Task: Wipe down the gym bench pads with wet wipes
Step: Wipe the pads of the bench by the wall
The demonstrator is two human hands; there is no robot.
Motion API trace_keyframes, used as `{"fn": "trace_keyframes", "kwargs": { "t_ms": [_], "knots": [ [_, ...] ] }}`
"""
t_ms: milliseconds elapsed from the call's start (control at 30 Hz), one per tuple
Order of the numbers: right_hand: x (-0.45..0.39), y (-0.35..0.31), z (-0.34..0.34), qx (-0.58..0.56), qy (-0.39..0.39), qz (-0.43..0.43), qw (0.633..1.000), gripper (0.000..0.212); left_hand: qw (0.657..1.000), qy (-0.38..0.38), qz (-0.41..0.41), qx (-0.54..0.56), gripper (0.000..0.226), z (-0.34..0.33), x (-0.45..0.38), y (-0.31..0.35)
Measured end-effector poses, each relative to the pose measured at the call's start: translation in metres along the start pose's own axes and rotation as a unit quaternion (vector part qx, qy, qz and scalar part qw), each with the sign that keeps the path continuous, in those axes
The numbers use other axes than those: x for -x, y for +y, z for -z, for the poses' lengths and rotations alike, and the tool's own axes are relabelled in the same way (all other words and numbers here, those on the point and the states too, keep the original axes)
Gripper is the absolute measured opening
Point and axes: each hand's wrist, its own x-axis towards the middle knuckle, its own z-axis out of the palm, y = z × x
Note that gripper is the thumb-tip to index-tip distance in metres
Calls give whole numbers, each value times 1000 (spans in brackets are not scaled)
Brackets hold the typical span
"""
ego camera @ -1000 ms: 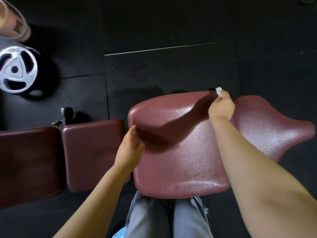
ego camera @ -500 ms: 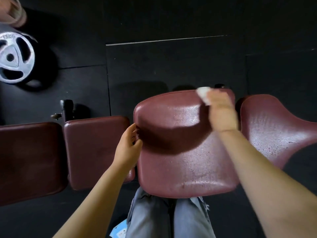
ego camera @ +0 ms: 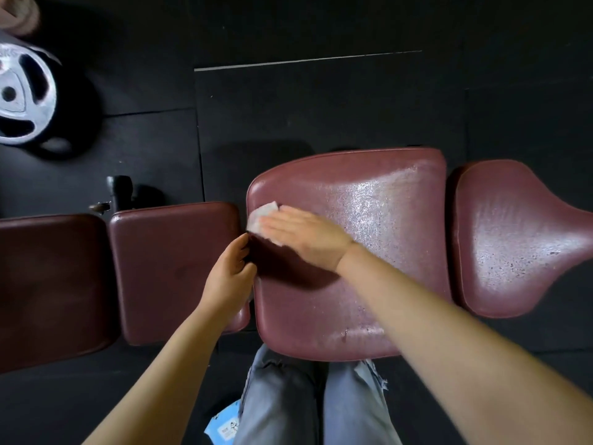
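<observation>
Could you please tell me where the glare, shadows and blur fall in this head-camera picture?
Head view: glare speckles the wet middle bench pad and the pad to its right; the right hand, flat on the wet wipe, casts a dark shadow toward the left hand; the weight plate is motion-blurred; straight pad edges bow from wide-angle distortion.

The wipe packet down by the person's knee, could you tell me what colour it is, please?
Light blue wipe packet with white print; head view.

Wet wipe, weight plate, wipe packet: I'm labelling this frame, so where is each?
wet wipe [ego camera: 261, 217], head view, exposed corner beyond the fingertips.
weight plate [ego camera: 19, 101], head view, silver face.
wipe packet [ego camera: 224, 427], head view, blue front.
</observation>
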Motion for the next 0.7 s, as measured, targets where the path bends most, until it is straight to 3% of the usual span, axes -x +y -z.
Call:
{"fn": "trace_keyframes", "kwargs": {
  "t_ms": [67, 133, 200, 267, 333, 367, 400, 433, 500, 533, 567, 633, 700],
  "knots": [
    [31, 24, 28, 32, 28, -39, 998, 41, 1000, -5, 4, 9, 63, 0, 2, -3],
    [81, 54, 44, 81, 99, -202, 971, 43, 1000, -10, 6, 10, 63, -1, 4, -7],
    [135, 80, 44, 119, 188, -406, 886, 48, 1000, -20, 2, 10, 64, -2, 6, -9],
    [155, 85, 29, 43, 229, -606, 760, 50, 1000, -22, -6, 7, 64, -3, 8, -12],
    [127, 67, 16, -27, 300, -700, 648, 45, 1000, -16, -14, 2, 62, -4, 10, -17],
    [99, 56, 10, -47, 352, -689, 631, 43, 1000, -12, -16, -1, 62, -4, 11, -19],
    [70, 39, 8, -60, 379, -654, 652, 43, 1000, -9, -16, -5, 61, -4, 13, -22],
    [39, 20, 5, -74, 367, -594, 712, 41, 1000, -7, -16, -11, 61, -4, 14, -24],
    [-11, -15, -10, -72, 248, -398, 880, 44, 1000, -5, -15, -21, 61, -5, 18, -27],
    [-24, -31, -19, -53, 155, -290, 943, 49, 1000, -5, -10, -22, 62, -5, 20, -29],
    [-27, -38, -27, -13, 94, -187, 978, 52, 1000, -6, -6, -20, 62, -5, 21, -31],
    [-11, -22, -24, 41, 68, -55, 995, 47, 1000, -15, -2, -10, 62, -5, 25, -32],
    [27, 7, -7, 77, 97, -64, 990, 39, 1000, -27, -4, -8, 63, -6, 29, -32]
  ]
}}
